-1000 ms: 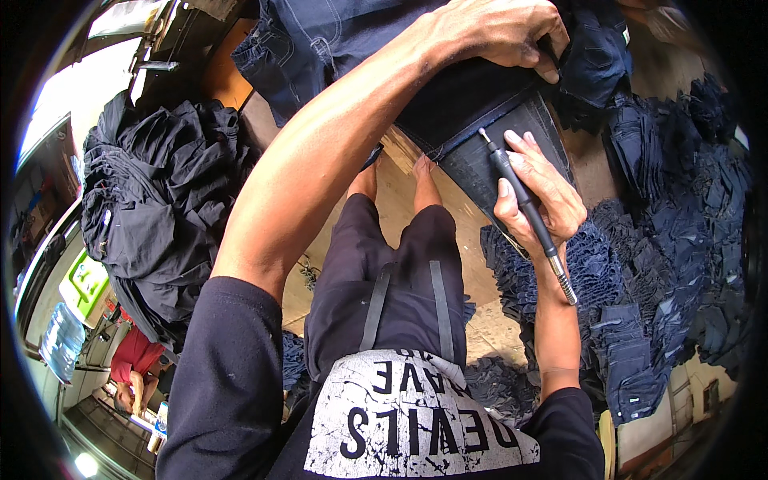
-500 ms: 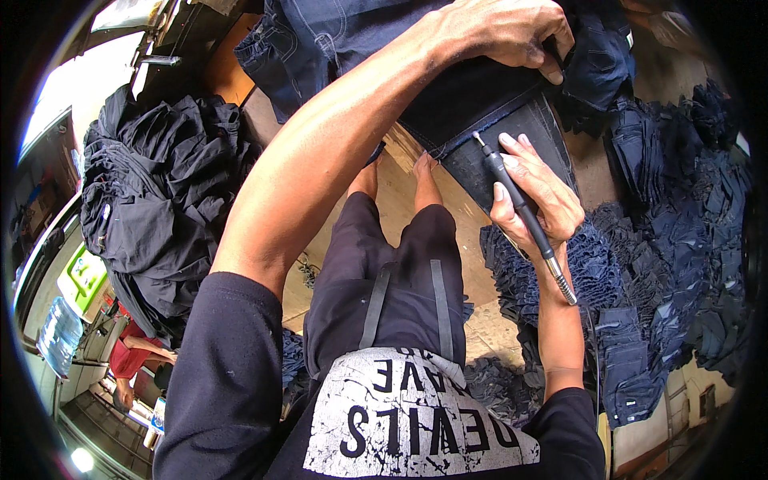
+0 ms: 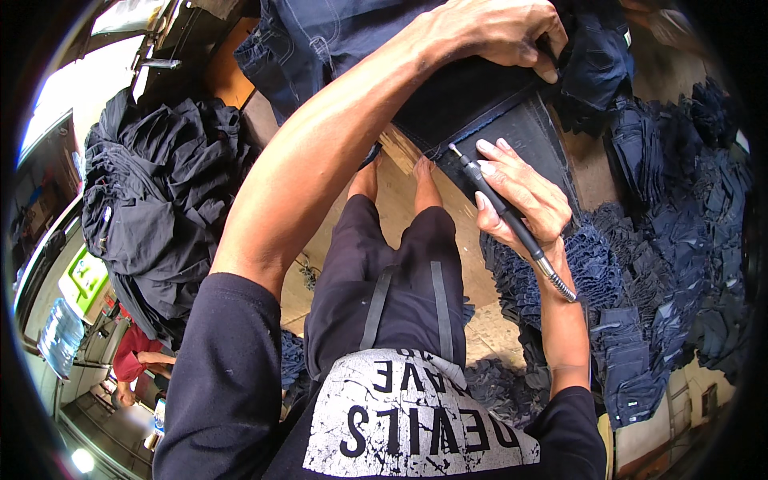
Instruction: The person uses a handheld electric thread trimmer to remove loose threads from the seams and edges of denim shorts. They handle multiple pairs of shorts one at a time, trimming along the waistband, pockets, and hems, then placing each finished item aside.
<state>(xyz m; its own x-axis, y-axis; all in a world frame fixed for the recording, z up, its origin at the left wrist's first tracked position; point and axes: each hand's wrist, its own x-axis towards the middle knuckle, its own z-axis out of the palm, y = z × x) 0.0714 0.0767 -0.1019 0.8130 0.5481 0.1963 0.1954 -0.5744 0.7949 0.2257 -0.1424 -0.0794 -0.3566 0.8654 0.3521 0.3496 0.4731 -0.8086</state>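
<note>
Dark blue denim jeans (image 3: 452, 92) lie stretched over a dark, flat, tapered board (image 3: 524, 132) at the top of the view. My left hand (image 3: 506, 34) reaches across them, its fingers curled and closed on the cloth near the far right edge. In my right hand (image 3: 534, 190) is a black pen-shaped rotary tool (image 3: 506, 214) with a coiled spring end. Its small pale tip is by the frayed, lighter blue edge of the cloth; whether it touches cannot be told.
A heap of black garments (image 3: 160, 208) rises at the left. Stacks of folded dark denim (image 3: 628, 352) and a bluish ruffled pile (image 3: 588, 256) crowd the right side. Another person in a red shirt (image 3: 130, 352) is at the lower left.
My right hand and the rotary tool have moved left and slightly nearer along the frayed edge. My left hand has shifted a little to the left.
</note>
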